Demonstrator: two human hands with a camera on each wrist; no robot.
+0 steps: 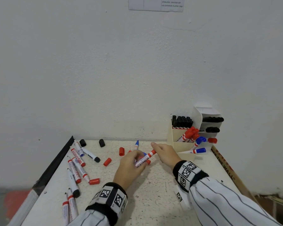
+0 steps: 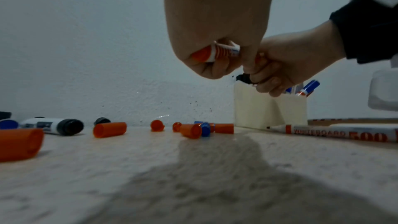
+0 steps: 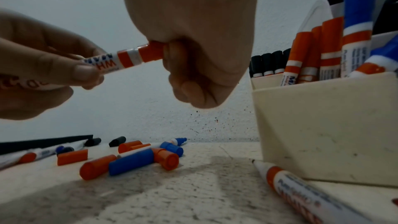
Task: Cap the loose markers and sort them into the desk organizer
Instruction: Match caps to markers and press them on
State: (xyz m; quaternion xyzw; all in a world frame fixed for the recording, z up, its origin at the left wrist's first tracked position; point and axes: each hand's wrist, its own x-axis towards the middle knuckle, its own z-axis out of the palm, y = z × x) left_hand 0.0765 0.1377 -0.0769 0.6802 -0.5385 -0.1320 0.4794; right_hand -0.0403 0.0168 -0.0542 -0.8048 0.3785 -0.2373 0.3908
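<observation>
Loose caps (image 1: 107,161) and markers (image 1: 78,167) crowd the left; the organizer (image 1: 181,144) blocks the right.

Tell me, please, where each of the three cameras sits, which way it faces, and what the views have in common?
Head: worn on the head, looking forward and down at the table and wall; both hands and striped sleeves show.
Left wrist: low above the table, looking along the left hand toward the wall and cream organizer; the right hand shows too.
Right wrist: low beside the organizer, looking along the right hand toward the wall; the left hand enters at the picture's left.
Shared: all three show the red marker in both hands' grip.
</observation>
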